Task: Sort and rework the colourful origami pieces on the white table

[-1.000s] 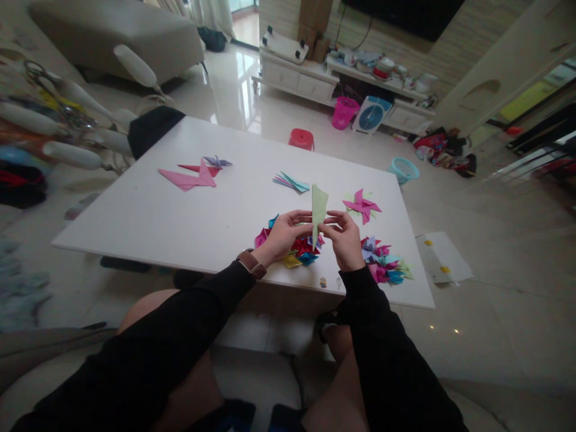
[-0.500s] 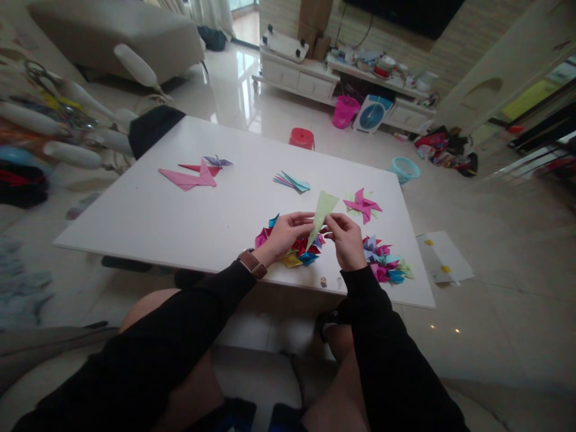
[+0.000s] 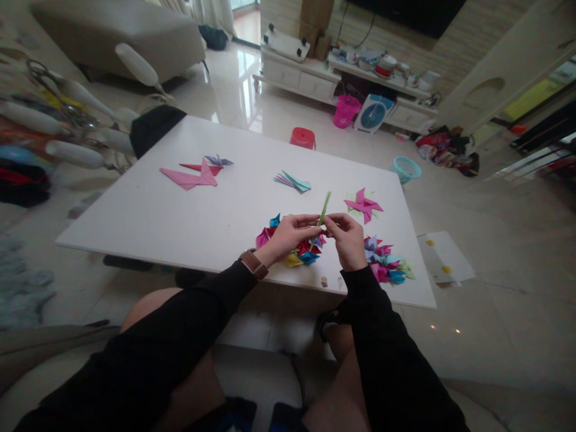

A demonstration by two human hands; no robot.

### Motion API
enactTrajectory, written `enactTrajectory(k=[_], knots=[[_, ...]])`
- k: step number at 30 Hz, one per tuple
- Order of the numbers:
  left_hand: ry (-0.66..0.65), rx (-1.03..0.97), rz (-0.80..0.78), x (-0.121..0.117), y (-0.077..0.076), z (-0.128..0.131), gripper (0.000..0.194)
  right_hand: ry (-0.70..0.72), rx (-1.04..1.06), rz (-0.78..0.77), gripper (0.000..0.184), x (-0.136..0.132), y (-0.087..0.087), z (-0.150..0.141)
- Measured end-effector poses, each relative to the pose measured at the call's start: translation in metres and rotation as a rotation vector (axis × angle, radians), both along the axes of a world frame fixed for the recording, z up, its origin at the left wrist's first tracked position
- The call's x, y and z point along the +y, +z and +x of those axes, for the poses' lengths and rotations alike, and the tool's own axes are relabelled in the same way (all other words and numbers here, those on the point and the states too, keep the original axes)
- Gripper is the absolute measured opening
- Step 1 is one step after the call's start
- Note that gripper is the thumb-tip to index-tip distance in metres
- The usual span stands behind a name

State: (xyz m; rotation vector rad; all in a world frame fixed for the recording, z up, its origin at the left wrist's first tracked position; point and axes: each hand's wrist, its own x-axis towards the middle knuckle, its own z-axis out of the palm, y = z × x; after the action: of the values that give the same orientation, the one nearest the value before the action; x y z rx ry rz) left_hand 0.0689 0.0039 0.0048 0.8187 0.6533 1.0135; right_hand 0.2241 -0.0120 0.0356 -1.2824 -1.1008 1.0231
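Observation:
Between my two hands, above the white table [image 3: 211, 222], is a light green folded paper [image 3: 326, 204], seen nearly edge-on as a narrow strip. The fingers of my left hand [image 3: 290, 234] pinch it from the left. My right hand [image 3: 346, 237] grips its right side between thumb and fingers. Below and partly behind my left hand lies a pile of colourful folded paper pieces [image 3: 309, 258]. A second such pile [image 3: 387, 262] sits to the right of my right wrist. A pink pinwheel-shaped paper [image 3: 365, 205] lies farther back, on light green paper.
Thin folded papers [image 3: 294, 182] lie fanned at the table's middle. Toward the far left are a pink folded paper [image 3: 193, 178] and a purple paper crane [image 3: 219, 161]. A red stool [image 3: 302, 138] and a blue basket [image 3: 405, 169] stand on the floor beyond the table.
The green paper has turned from showing its broad, tapering face to nearly edge-on. Both hands have come slightly closer together around it.

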Motion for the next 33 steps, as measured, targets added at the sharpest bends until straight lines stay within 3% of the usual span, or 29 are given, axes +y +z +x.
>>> enactTrajectory(k=[9, 17, 21, 24, 29, 33], knots=[[-0.025, -0.029, 0.009, 0.002, -0.004, 0.001, 0.044, -0.017, -0.032, 0.004, 0.031, 0.000, -0.002, 0.000], [-0.006, -0.098, -0.141, 0.002, -0.001, 0.005, 0.025, -0.107, -0.131, -0.004, 0.040, 0.003, -0.009, 0.005], [-0.050, -0.115, -0.188, 0.000, 0.001, 0.005, 0.019, -0.058, -0.118, -0.035, 0.030, 0.003, -0.008, 0.004], [-0.024, -0.105, -0.180, -0.001, 0.000, 0.005, 0.024, -0.086, -0.124, -0.027, 0.026, 0.003, -0.006, 0.002], [0.088, -0.022, -0.105, -0.001, -0.003, 0.003, 0.048, -0.094, -0.044, -0.043, 0.027, 0.001, -0.003, -0.001], [0.086, -0.060, -0.124, 0.000, -0.003, 0.003, 0.033, -0.045, 0.000, -0.048, 0.030, 0.000, 0.002, -0.004]])
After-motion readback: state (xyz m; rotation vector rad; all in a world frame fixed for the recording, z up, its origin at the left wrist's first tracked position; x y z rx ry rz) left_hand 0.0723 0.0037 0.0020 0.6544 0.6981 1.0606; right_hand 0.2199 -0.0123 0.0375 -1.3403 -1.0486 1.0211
